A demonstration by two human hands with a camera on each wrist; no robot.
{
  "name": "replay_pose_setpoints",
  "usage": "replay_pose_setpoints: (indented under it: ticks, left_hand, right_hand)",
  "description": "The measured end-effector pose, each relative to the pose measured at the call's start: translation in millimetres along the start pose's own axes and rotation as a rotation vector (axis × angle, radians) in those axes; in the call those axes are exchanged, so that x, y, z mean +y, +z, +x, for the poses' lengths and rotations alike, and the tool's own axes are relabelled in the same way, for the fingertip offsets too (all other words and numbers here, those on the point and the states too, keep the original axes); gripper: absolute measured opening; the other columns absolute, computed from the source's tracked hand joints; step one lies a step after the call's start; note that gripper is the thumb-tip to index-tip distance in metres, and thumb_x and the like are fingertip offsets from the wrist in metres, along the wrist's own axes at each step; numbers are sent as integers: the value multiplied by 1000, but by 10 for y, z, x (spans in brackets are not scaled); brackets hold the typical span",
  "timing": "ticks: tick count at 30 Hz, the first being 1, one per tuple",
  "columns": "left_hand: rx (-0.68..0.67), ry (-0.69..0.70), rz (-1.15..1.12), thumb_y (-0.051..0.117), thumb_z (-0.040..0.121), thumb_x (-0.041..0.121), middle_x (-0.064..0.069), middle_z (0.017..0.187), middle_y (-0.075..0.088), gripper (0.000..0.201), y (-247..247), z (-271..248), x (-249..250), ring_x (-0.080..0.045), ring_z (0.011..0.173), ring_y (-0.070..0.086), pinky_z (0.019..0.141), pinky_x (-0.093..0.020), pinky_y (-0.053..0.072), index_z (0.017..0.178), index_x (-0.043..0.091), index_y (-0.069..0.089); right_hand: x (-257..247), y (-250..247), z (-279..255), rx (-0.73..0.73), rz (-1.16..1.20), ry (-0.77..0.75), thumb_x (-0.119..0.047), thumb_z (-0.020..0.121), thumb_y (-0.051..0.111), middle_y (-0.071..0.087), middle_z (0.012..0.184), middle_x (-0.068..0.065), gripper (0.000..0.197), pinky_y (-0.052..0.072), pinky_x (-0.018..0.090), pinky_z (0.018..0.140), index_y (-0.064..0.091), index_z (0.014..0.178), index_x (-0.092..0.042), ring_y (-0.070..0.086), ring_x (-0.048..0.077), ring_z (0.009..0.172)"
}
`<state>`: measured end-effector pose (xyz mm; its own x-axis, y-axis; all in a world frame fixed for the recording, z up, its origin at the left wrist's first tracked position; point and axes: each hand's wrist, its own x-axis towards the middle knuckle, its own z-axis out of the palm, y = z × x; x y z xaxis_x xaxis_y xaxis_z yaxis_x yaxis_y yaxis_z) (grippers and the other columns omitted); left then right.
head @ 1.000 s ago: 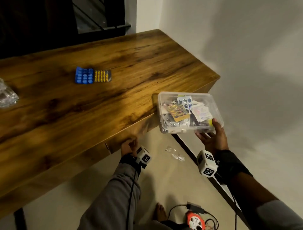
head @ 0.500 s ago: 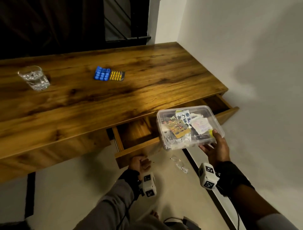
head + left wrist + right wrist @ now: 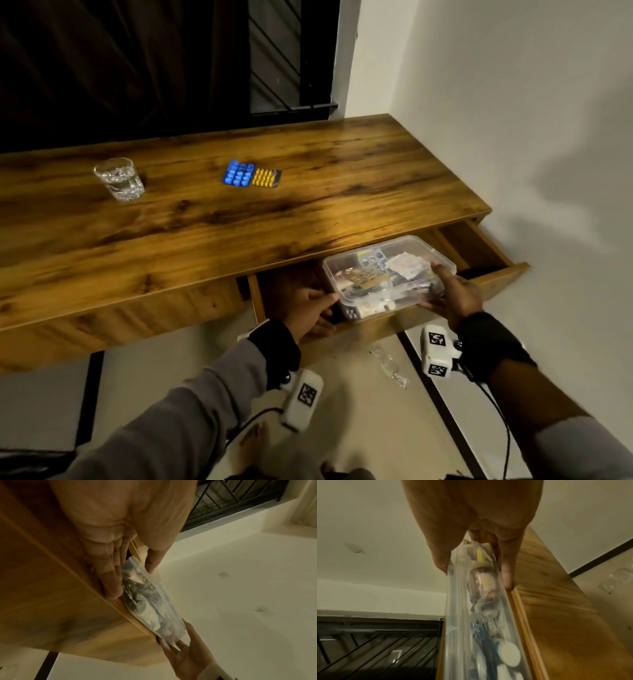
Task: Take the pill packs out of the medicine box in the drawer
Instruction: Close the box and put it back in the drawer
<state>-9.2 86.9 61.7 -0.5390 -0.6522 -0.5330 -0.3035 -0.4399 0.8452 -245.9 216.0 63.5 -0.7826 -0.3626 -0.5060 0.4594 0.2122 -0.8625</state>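
The clear lidded medicine box (image 3: 387, 274) with pill packs and sachets inside sits tilted in the open drawer (image 3: 493, 274), its near edge at the drawer front. My right hand (image 3: 448, 291) grips its right end, thumb on the lid and fingers (image 3: 506, 574) underneath. My left hand (image 3: 308, 308) holds the left end, thumb on top, fingers (image 3: 111, 581) between the box (image 3: 147, 601) and the drawer front. A blue pill pack (image 3: 238, 174) and a yellow one (image 3: 265, 178) lie side by side on the wooden table (image 3: 308, 212).
A glass of water (image 3: 120, 178) stands at the table's left. A white wall runs close along the table's right end. Clear plastic wrappers (image 3: 390, 366) lie on the floor below the drawer. A dark window grille is behind the table.
The box came down from in front of the table into the open drawer. My left hand left the drawer front's underside and took the box's left end.
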Motion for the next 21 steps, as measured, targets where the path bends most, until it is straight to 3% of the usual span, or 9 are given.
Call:
replay_pose_setpoints:
  ticks: [2, 5, 7, 10, 13, 15, 18, 19, 21]
  left_hand:
    - [-50, -55, -40, 63, 88, 25, -15, 77, 55, 37, 23, 94, 76, -19, 43, 62, 45, -27, 56, 109, -4, 52]
    - [-84, -90, -74, 65, 86, 14, -14, 74, 54, 19, 36, 246, 105, -22, 57, 61, 55, -30, 60, 88, -4, 57]
    - [-109, -115, -106, 64, 84, 1, -19, 81, 57, 14, 64, 320, 91, -22, 62, 63, 56, -31, 60, 93, -8, 58]
    - [-79, -123, -120, 64, 82, -7, -23, 90, 59, 32, 80, 384, 84, -22, 64, 65, 49, -28, 59, 111, -13, 54]
    - [-55, -126, -99, 61, 81, -11, -15, 80, 61, 31, 73, 480, 51, -15, 51, 67, 47, -27, 58, 111, -10, 54]
    - [-46, -126, -70, 59, 82, -13, -11, 81, 60, 25, 57, 540, 29, -17, 62, 65, 50, -27, 57, 106, -7, 55]
    - [-3, -135, 9, 55, 82, -17, -9, 78, 57, 19, 30, 566, 5, -23, 76, 60, 66, -35, 58, 81, 2, 55]
    - [14, -134, 20, 55, 82, -19, -11, 79, 58, 25, 27, 575, -10, -26, 80, 59, 64, -34, 58, 75, 5, 52]
    - [22, -125, 24, 55, 80, -20, -19, 91, 58, 28, 31, 573, -29, -25, 75, 59, 47, -24, 55, 72, 7, 50]
  right_hand:
    - [-89, 45, 94, -37, -87, 39, -38, 73, 79, 63, 101, 24, 63, 59, 44, 68, 52, 121, -5, 67, 39, 90]
    - [-194, 129, 241, -91, -214, 83, -32, 78, 75, 63, 98, 30, 54, 56, 52, 83, 56, 117, -1, 67, 41, 83]
    - [-247, 156, 354, -125, -323, 93, -25, 81, 71, 64, 110, 28, 39, 55, 51, 85, 62, 110, 0, 66, 37, 81]
    - [-320, 206, 429, -193, -551, 125, -13, 85, 64, 61, 123, 25, 13, 52, 40, 86, 65, 94, -4, 62, 31, 89]
    - [-382, 241, 443, -241, -831, 91, -12, 90, 61, 62, 98, 13, 26, 46, 28, 69, 61, 112, 0, 55, 20, 77]
    - [-389, 269, 421, -224, -934, 96, -19, 88, 66, 60, 87, 10, 21, 44, 30, 62, 61, 103, -5, 56, 23, 75]
    - [-287, 309, 517, -207, -1008, 97, -23, 82, 73, 66, 98, 19, 32, 50, 37, 68, 60, 103, -3, 63, 31, 85]
    - [-239, 319, 561, -194, -999, 76, -20, 79, 75, 66, 101, 20, 37, 53, 40, 72, 60, 107, 0, 64, 34, 88]
    - [-183, 333, 623, -159, -986, 25, -13, 76, 77, 65, 105, 23, 43, 54, 42, 79, 60, 111, 4, 64, 37, 93]
